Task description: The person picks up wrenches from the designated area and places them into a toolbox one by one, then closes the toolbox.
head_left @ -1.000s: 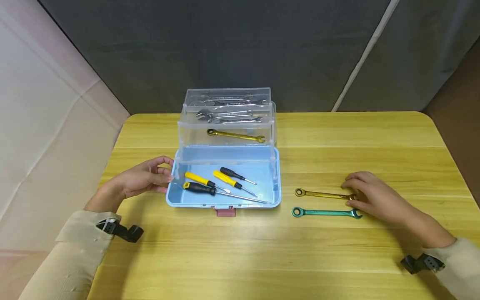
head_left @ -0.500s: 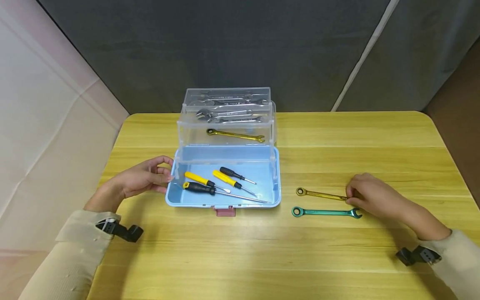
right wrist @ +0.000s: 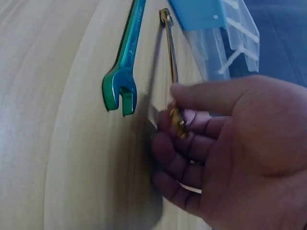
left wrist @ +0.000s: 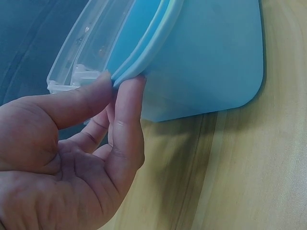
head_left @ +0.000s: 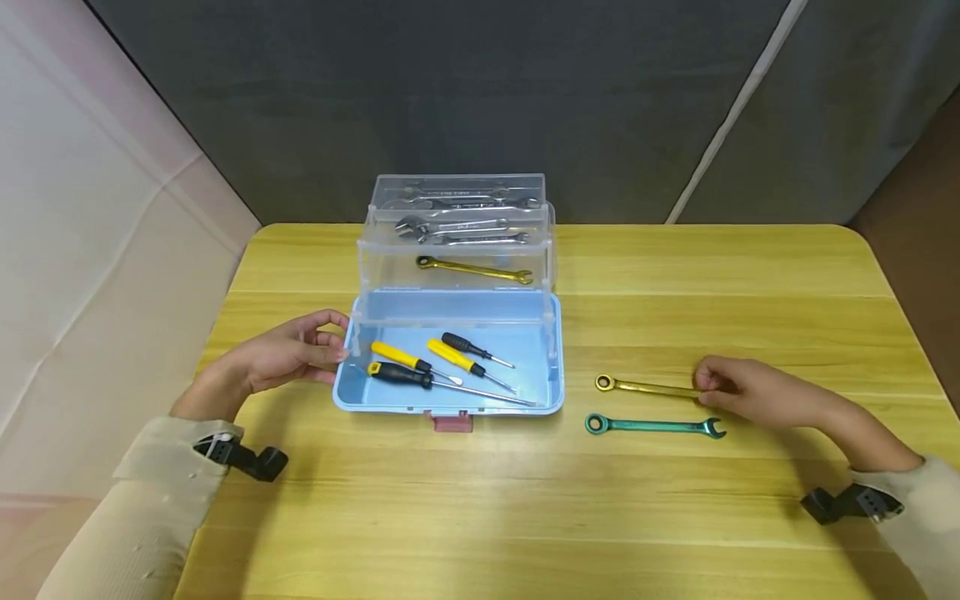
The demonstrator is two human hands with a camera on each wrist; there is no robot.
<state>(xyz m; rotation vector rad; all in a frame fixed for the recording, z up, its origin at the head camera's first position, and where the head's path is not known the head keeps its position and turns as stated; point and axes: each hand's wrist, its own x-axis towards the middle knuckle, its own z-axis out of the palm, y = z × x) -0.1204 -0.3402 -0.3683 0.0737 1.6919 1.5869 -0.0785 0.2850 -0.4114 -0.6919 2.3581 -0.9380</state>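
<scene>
My left hand (head_left: 288, 354) pinches the left rim of a blue toolbox (head_left: 450, 404); in the left wrist view thumb and forefinger meet on that rim (left wrist: 144, 57). To the right of the box, my right hand (head_left: 765, 392) pinches a gold combination wrench (head_left: 648, 388) by its open end. The right wrist view shows that end lifted off the table between thumb and fingers, the ring end lower and farther off. Just in front of it lies a green combination wrench (head_left: 656, 426), flat on the table, its open jaw toward the right.
Inside the box lie several screwdrivers, among them a black-handled one (head_left: 401, 375) and a yellow-handled one (head_left: 453, 357). Clear trays (head_left: 367, 267) rise behind, holding silver wrenches (head_left: 480, 225) and another gold wrench (head_left: 476, 269). A pink latch (head_left: 452, 422) hangs at the front. A dark curtain (head_left: 450, 100) backs the wooden table.
My right hand has closed its fingers on the gold wrench's open end and raised it, the wrench shifting slightly right. My left hand stays on the toolbox rim.
</scene>
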